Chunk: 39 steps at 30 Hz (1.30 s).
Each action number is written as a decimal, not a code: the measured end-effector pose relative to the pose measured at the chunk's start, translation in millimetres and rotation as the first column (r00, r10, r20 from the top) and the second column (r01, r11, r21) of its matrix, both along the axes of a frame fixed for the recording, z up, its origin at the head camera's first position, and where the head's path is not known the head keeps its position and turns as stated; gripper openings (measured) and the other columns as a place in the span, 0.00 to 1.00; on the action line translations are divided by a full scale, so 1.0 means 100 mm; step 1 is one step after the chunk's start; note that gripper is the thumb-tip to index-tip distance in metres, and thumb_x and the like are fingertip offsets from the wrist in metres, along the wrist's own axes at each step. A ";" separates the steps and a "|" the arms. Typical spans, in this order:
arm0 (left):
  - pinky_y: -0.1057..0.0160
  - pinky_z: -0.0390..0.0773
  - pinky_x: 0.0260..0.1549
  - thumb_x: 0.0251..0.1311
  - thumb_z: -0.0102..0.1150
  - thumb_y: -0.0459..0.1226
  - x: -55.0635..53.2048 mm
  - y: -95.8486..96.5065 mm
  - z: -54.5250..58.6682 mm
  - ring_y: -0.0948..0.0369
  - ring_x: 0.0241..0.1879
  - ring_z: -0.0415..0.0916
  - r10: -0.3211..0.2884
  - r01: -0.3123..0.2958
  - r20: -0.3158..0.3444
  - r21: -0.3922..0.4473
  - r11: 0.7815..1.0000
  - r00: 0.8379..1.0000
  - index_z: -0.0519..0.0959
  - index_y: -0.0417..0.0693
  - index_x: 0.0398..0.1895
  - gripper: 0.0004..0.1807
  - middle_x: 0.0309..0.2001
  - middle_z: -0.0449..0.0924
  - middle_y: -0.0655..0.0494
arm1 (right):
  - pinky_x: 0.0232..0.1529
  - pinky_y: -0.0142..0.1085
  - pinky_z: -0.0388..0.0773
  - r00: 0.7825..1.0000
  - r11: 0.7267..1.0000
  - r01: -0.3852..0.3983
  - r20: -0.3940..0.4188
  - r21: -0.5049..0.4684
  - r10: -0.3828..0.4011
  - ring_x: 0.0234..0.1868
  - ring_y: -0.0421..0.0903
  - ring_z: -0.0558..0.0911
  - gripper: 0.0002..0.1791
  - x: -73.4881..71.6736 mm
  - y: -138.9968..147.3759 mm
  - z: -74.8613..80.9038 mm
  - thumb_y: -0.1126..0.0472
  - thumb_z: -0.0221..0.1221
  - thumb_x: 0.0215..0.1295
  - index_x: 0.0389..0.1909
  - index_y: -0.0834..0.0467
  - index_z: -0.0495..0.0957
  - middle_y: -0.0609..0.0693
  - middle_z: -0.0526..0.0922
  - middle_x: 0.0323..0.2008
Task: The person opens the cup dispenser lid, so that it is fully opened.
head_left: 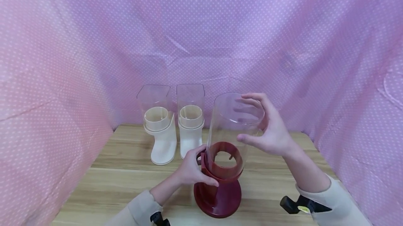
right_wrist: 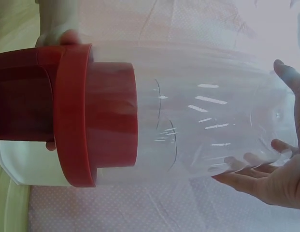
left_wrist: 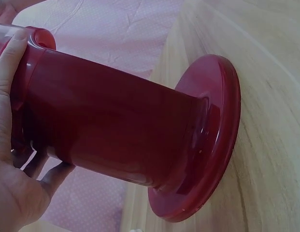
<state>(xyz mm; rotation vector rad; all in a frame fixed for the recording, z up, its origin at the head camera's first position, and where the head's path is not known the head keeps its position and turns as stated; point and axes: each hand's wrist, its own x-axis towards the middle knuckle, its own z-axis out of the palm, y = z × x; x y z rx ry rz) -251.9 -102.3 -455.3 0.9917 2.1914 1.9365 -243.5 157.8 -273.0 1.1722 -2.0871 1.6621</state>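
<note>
A red dispenser stand [head_left: 220, 198] with a round foot stands upright on the table near the front. My left hand [head_left: 195, 168] grips it at the collar, thumb across the near side, as the left wrist view also shows. On the stand sits a clear plastic cylinder [head_left: 225, 128], round the red inner ring [head_left: 225, 149]. My right hand [head_left: 267, 128] holds this cylinder near its upper rim from the right, fingers round the far side and thumb over the near side. In the right wrist view its fingers [right_wrist: 246, 182] lie along the cylinder's wall.
Behind and to the left stand two cream dispensers [head_left: 163, 149] [head_left: 190, 136] with clear square-topped containers. The wooden table [head_left: 126, 180] has pink dotted cloth [head_left: 201, 26] hanging at its back and sides.
</note>
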 end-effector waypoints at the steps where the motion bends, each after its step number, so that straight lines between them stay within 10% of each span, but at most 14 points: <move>1: 0.59 0.90 0.50 0.38 0.92 0.47 0.00 0.00 0.00 0.63 0.49 0.88 -0.008 0.008 0.002 0.001 1.000 1.000 0.78 0.47 0.62 0.45 0.53 0.85 0.50 | 0.56 0.45 0.89 1.000 1.000 0.007 -0.018 0.003 -0.007 0.68 0.48 0.82 0.53 0.02 0.00 0.00 0.83 0.76 0.42 0.73 0.67 0.63 0.59 0.75 0.71; 13: 0.58 0.91 0.49 0.35 0.92 0.37 0.02 0.03 0.03 0.64 0.49 0.87 -0.006 0.006 -0.019 -0.007 1.000 1.000 0.79 0.45 0.56 0.41 0.51 0.85 0.50 | 0.56 0.41 0.89 0.991 0.994 0.081 -0.115 0.069 -0.072 0.70 0.45 0.79 0.54 0.08 0.05 0.05 0.79 0.81 0.38 0.71 0.64 0.67 0.59 0.77 0.69; 20: 0.60 0.90 0.50 0.37 0.92 0.43 -0.01 0.01 0.01 0.52 0.51 0.88 -0.008 0.008 -0.034 -0.018 1.000 0.999 0.79 0.44 0.62 0.45 0.54 0.85 0.39 | 0.33 0.35 0.90 0.990 0.988 0.121 -0.084 0.091 -0.114 0.65 0.42 0.81 0.50 -0.01 0.09 0.05 0.77 0.78 0.45 0.71 0.59 0.69 0.57 0.78 0.68; 39: 0.60 0.90 0.50 0.36 0.92 0.43 -0.03 -0.03 0.01 0.57 0.51 0.88 -0.016 0.014 -0.035 -0.050 0.999 0.999 0.78 0.40 0.63 0.47 0.53 0.86 0.47 | 0.58 0.41 0.88 0.990 0.993 0.095 -0.112 0.065 -0.088 0.67 0.46 0.82 0.54 0.13 0.02 0.09 0.79 0.81 0.37 0.71 0.64 0.69 0.59 0.77 0.69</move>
